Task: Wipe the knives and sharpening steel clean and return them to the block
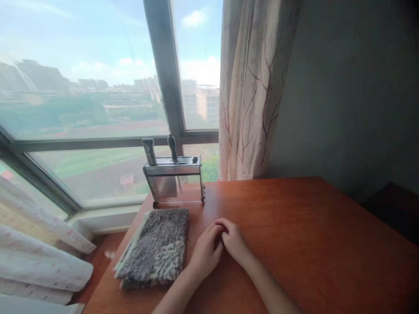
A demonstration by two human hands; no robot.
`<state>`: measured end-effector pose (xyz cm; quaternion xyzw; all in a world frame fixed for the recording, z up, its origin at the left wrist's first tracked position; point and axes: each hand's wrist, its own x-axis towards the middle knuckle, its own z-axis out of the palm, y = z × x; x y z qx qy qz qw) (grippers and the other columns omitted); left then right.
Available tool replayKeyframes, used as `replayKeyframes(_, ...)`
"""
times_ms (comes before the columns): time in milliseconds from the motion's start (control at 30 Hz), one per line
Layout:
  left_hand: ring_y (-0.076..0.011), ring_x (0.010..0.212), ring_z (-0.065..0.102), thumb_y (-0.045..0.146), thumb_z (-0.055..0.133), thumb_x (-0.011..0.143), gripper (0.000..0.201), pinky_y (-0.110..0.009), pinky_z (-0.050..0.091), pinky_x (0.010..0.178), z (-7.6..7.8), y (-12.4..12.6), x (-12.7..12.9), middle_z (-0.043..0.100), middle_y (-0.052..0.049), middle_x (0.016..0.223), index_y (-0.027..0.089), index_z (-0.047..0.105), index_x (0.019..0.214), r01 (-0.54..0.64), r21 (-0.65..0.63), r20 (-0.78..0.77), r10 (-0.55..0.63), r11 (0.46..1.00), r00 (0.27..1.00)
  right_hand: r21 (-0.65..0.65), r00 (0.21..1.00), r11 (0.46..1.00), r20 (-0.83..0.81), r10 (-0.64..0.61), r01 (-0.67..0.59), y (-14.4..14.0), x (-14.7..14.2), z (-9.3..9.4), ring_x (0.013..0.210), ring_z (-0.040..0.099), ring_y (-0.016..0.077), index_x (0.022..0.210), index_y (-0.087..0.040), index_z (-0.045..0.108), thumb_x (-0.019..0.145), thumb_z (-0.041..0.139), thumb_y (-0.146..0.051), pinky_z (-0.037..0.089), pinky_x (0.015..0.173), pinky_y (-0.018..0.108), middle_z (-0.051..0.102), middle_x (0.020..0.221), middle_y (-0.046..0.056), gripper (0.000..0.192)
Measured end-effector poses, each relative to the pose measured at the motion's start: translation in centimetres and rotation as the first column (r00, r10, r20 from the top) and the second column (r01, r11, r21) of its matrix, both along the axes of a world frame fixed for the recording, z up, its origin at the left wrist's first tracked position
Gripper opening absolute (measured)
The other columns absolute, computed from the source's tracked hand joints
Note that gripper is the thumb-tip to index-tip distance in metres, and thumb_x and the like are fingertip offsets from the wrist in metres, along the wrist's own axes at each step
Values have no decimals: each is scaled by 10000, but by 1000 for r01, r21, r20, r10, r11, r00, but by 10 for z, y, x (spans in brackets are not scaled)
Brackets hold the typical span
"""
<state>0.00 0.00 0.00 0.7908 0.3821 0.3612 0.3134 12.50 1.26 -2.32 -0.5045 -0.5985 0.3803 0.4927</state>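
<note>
My left hand (207, 248) and my right hand (234, 240) rest together on the wooden table, touching at the curled fingertips. Both are closed, and I see nothing held in either. Just left of my left hand lies a folded, shaggy grey and white mat (155, 246). Beyond the mat, at the table's far left corner, a see-through knife holder (191, 165) with a metal top stands upright. A cleaver's dark handle (149, 151) and a second knife's rounded black handle (172, 147) stick up from it. Neither hand touches the mat or the holder.
The brown table (294, 235) stretches away to the right, with its far edge near a grey wall (340, 109). A large window (98, 109) rises behind the knife holder. One curtain (252, 87) hangs behind the table, another (42, 261) at lower left.
</note>
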Motion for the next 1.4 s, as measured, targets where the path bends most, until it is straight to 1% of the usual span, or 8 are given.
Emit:
replayKeyframes(167,-216,974,604,75,452,776,455,-321,483,821,23,-3,-18,609,-74,1129,240,514,1196,-48,112,-273,77,993,959,-35,993,999,-115,23,-28,1,-3,-3,779,647,197,862,-182,661,693,440,-101,522,721,310,695,810,41,290)
replayKeyframes(333,-299,1073,558,258,489,841,328,-483,393,950,50,20,-95,624,-96,1156,232,574,1157,-237,433,-470,442,870,764,-60,980,998,-196,24,-36,3,-6,-9,728,657,184,879,-169,628,719,468,-120,545,698,320,687,806,54,232)
replayKeyframes(433,-328,1254,431,298,514,832,339,-595,209,1061,43,35,-138,565,-48,1304,308,598,1160,-116,487,-566,415,865,712,-58,981,998,-193,19,-31,3,-6,-9,724,661,184,873,-170,631,718,482,-114,547,707,327,687,806,54,222)
replayKeyframes(533,-310,1318,363,320,470,863,431,-566,250,1065,25,39,-153,477,-42,1406,315,514,1292,-62,402,-628,325,914,707,-55,983,998,-185,14,-24,4,-6,-10,717,665,189,871,-170,634,712,480,-100,547,704,336,690,813,56,231)
replayKeyframes(833,-303,1350,306,325,443,883,481,-571,229,1080,19,16,-73,393,-23,1468,349,422,1363,-39,299,-623,226,953,749,-25,994,1000,-106,-13,11,4,-4,-2,795,658,206,903,-172,641,716,460,-95,537,758,348,682,858,62,272)
replayKeyframes(1133,-329,1353,285,300,513,824,502,-570,150,1103,11,-3,15,423,-96,1432,257,470,1322,-86,285,-497,224,955,838,216,925,934,194,-325,283,5,19,3,954,574,233,870,-182,642,716,442,-79,456,896,384,633,965,88,272)
replayKeyframes(1300,-275,1304,378,165,516,783,479,-498,275,1085,13,10,20,442,-104,1397,246,506,1255,-193,176,-133,217,965,967,241,892,918,256,-373,314,11,28,-1,977,566,243,859,-183,645,699,437,-75,448,909,398,640,972,91,284)
replayKeyframes(1400,-239,1223,471,186,483,829,397,-414,400,1008,26,35,-20,488,-108,1321,230,508,1223,-407,139,232,370,903,900,266,884,918,287,-368,295,19,24,7,1038,552,248,963,-174,640,700,447,-71,422,964,415,634,1045,100,342)
